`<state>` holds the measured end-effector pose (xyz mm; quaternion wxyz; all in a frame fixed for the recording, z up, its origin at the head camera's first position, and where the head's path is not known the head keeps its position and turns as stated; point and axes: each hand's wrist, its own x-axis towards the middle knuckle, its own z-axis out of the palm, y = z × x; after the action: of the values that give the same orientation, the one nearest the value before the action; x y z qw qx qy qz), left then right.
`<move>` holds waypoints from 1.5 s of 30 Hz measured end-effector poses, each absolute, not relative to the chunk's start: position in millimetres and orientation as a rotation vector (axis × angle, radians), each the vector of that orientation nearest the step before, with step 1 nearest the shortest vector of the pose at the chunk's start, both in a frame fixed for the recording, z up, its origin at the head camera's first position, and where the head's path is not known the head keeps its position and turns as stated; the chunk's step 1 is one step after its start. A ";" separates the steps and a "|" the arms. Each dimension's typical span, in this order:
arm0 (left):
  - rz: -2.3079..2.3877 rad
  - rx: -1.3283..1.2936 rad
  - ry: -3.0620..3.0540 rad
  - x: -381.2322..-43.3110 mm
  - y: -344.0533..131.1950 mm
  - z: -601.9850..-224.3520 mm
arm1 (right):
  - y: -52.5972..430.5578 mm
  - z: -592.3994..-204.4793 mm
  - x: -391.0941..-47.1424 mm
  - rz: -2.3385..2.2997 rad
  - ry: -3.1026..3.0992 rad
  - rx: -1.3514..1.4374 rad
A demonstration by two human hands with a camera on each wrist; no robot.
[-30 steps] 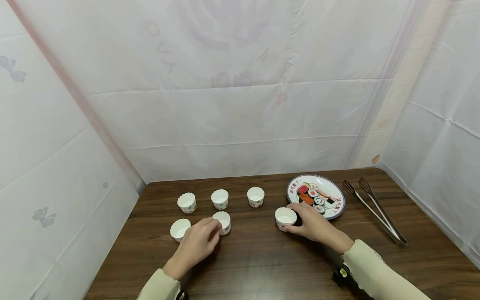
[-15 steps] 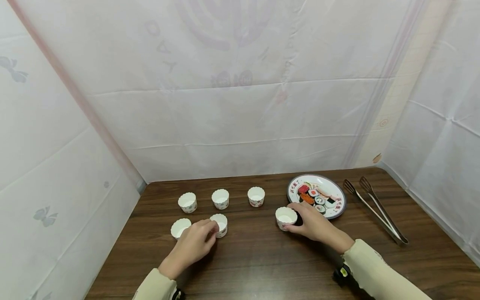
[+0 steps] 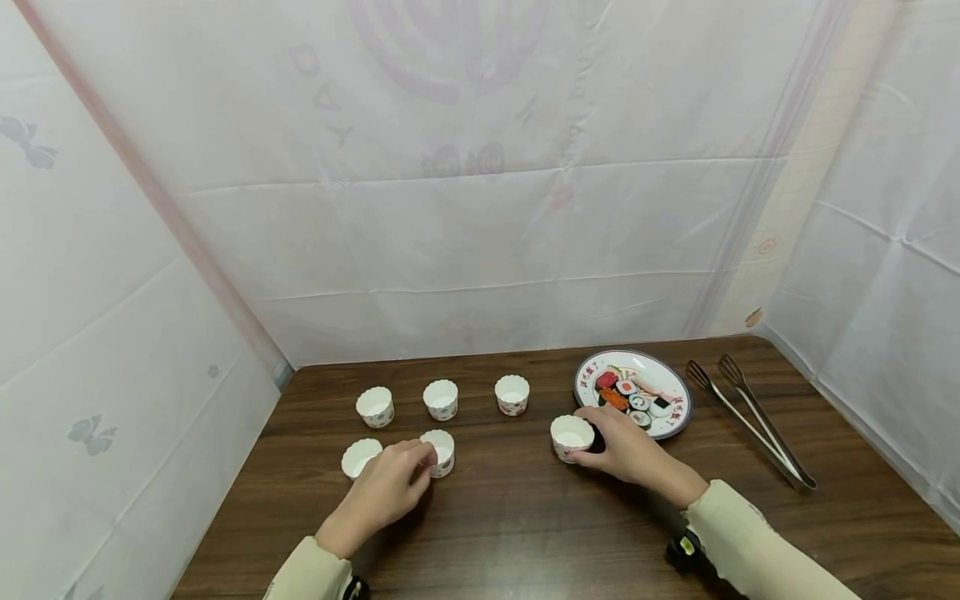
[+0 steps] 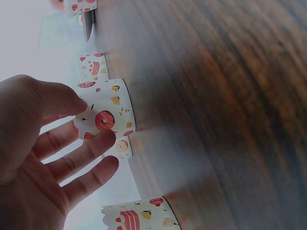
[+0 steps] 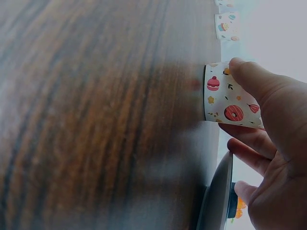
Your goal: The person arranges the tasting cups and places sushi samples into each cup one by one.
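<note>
My left hand [image 3: 386, 487] holds a white paper baking cup [image 3: 442, 454] by its near left side, the thumb at its scalloped rim in the left wrist view. This cup [image 4: 108, 108] stands upright on the table and bears a donut print. Another baking cup [image 3: 360, 457] is just left of that hand, partly covered by it. My right hand [image 3: 626, 450] grips a baking cup [image 3: 570, 437] between thumb and fingers, upright on the table. Three more cups form a back row: left [image 3: 375, 408], middle [image 3: 440, 401] and right [image 3: 512, 396].
A round plate [image 3: 588, 375] with several sushi pieces sits just behind my right hand. Metal tongs [image 3: 757, 429] with slotted ends lie open at the right. The dark wooden table [image 3: 510, 525] is bounded by white cloth [image 3: 480, 233] behind and at both sides.
My left hand has shifted slightly left and nearer with its baking cup, and has stayed still over the last half second. My right hand and its cup have not visibly moved.
</note>
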<state>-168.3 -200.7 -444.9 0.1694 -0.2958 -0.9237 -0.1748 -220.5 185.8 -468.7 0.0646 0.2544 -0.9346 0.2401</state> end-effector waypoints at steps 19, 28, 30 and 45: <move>-0.522 -0.855 -2.509 -172.0 -195.7 -434.8 | 186.2 -466.9 -220.8 0.724 -2.832 0.769; -0.509 -0.909 -2.448 -178.9 -169.2 -422.8 | 184.8 -465.5 -219.1 0.730 -2.827 0.778; -0.507 -0.928 -2.439 -180.2 -162.7 -420.0 | 184.7 -465.3 -218.9 0.733 -2.826 0.778; -0.480 -1.070 -2.399 -187.3 -110.6 -410.5 | 184.5 -467.1 -219.7 0.728 -2.808 0.788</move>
<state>-187.3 -110.6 -410.5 0.2335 -0.3897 -0.8735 -0.1748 -219.7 184.5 -467.1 0.0676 0.2614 -0.9320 0.2417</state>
